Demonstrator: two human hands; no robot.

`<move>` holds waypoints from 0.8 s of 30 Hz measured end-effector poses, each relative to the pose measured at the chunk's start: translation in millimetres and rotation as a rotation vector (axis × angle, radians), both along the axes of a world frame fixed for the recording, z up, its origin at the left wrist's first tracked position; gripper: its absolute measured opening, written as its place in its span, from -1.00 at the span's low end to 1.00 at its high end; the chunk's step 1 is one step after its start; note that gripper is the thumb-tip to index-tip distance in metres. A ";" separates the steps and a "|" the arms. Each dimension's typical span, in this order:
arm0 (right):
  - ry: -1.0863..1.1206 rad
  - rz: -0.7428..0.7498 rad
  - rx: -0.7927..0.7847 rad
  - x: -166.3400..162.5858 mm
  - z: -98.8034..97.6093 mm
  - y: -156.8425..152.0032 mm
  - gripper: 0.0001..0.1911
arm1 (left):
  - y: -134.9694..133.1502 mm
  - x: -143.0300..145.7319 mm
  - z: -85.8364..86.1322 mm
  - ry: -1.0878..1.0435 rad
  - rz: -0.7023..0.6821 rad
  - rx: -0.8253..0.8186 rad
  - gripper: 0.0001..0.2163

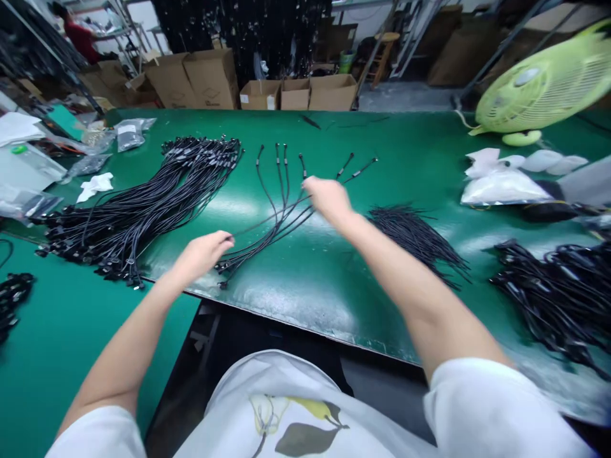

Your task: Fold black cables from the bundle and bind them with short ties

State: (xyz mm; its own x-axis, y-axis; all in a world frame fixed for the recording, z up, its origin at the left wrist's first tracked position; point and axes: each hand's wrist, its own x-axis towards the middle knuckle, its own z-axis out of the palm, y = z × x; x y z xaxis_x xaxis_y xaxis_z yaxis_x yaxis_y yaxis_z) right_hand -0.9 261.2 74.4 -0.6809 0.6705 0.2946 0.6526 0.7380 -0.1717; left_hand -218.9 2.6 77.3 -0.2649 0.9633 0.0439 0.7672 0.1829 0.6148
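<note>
Several thin black cables (279, 191) lie fanned out on the green table (410, 159), their plug ends pointing away from me. My left hand (205, 251) is closed over their near ends by the table's front edge. My right hand (327, 197) rests on the middle of the same cables with its fingers curled down on them. A large pile of like black cables (143, 203) lies to the left of my left hand. A bundle of short black ties (417, 235) lies just right of my right forearm.
A heap of black cables (558, 296) sits at the right. White plastic bags (501, 184) and a green fan (544, 83) stand at the far right. Cardboard boxes (296, 92) line the far edge. Bags and paper (28, 165) clutter the left; a person in red (79, 35) is far back.
</note>
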 end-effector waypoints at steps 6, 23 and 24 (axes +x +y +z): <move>-0.172 -0.132 0.043 56.4 9.8 35.2 -0.82 | -60.5 -67.1 3.0 -0.852 0.321 0.237 -0.77; -0.136 0.331 -0.034 67.8 39.3 -79.1 -0.68 | -46.3 57.6 3.0 -1.156 -0.210 -0.084 -0.66; -0.081 0.347 -0.054 75.0 29.9 -70.4 -0.69 | -52.0 48.3 10.4 -1.274 -0.176 -0.038 -0.68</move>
